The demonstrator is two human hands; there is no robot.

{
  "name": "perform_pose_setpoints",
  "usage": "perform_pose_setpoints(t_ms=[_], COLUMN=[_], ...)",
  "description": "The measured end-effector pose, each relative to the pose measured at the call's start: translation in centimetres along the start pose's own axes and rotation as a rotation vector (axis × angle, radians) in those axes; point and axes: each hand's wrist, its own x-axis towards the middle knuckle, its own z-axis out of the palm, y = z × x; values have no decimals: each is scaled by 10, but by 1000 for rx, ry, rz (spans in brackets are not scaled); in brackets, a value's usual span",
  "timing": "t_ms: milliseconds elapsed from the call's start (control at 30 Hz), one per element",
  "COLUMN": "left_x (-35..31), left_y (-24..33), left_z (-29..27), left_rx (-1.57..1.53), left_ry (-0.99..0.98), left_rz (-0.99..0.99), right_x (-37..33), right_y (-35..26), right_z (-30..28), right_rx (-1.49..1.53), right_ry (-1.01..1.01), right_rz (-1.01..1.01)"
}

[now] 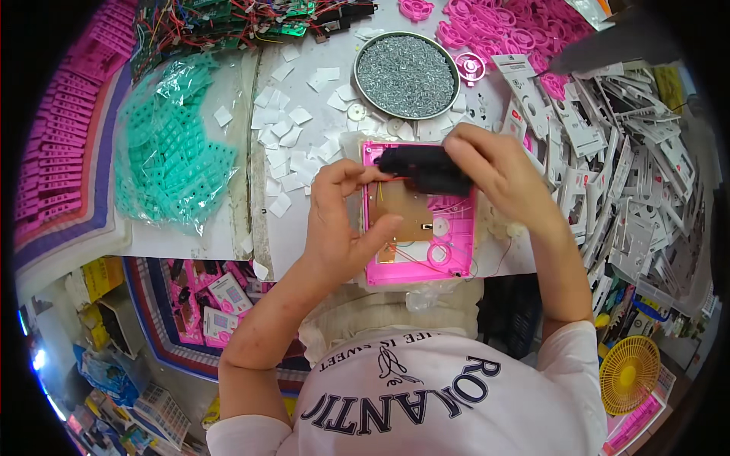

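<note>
On the table in front of me lies an open pink plastic case with a brown circuit board and thin coloured wires inside. My left hand is at its left wall, thumb over the board and bent fingers by the upper left corner. A black plastic module lies across the upper part of the case, blurred at its right end. My right hand grips that end from above. The left fingertips are close to the module's other end; whether they touch it is unclear.
Behind the case stands a round tin of small screws. White square pads are scattered left of it, beside a bag of teal keypads. White panels heap up at right, pink parts behind. A dark tool hangs upper right.
</note>
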Motion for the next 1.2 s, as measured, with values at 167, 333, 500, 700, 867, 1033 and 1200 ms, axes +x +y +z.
perform_pose_setpoints(t_ms=[167,333,500,700,867,1033,1200], left_x=[19,18,20,41,134,174,181], left_y=[34,36,40,70,14,-15,-21], left_z=[-6,-4,-2,-7,-7,17,21], left_rx=[622,674,702,836,702,940,975], left_ry=[-238,-193,-204,-254,-159,-365,-263], left_rz=[197,195,211,179,319,312,355], right_x=[25,4,-15,-11,-47,24,35], right_y=[17,9,36,14,-30,-43,-86], right_z=[-11,-14,31,-9,-45,-64,-45], right_rx=[-524,-460,-602,-593,-137,167,662], right_ry=[163,57,395,149,897,754,390], right_rz=[-37,-603,-591,-524,-616,-622,-442])
